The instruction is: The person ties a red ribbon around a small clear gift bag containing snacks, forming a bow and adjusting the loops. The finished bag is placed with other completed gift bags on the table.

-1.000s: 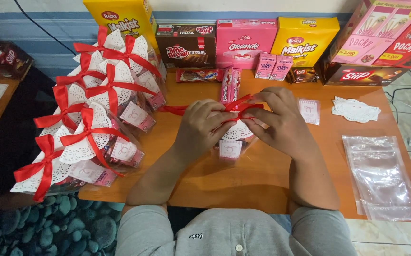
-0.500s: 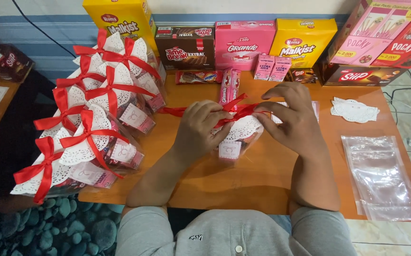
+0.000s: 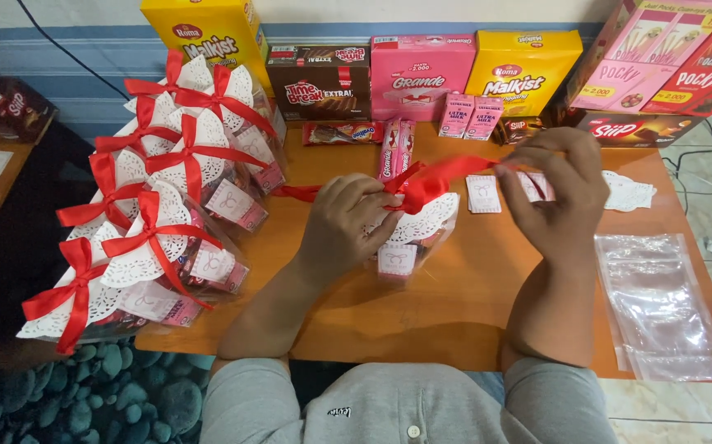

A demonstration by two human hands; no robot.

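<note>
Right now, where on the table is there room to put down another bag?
Bare orange table in front of the half-tied bag, between it and the clear bags. Crowded: finished bags on the left, snack boxes along the back.

finished gift bags with red bows [image 3: 152, 238]: about seven, bunched at the left, exact count hard to tell
gift bag in hand [image 3: 409, 238]: one
red ribbon [image 3: 442, 174] being tied: one
hands: two, left hand [image 3: 347, 222] and right hand [image 3: 557, 193]
large snack boxes [image 3: 421, 74] along the back: about seven
small pink cartons [image 3: 471, 115]: two
empty clear bags [image 3: 660, 304]: one stack
paper doilies [image 3: 629, 191]: one pile
</note>
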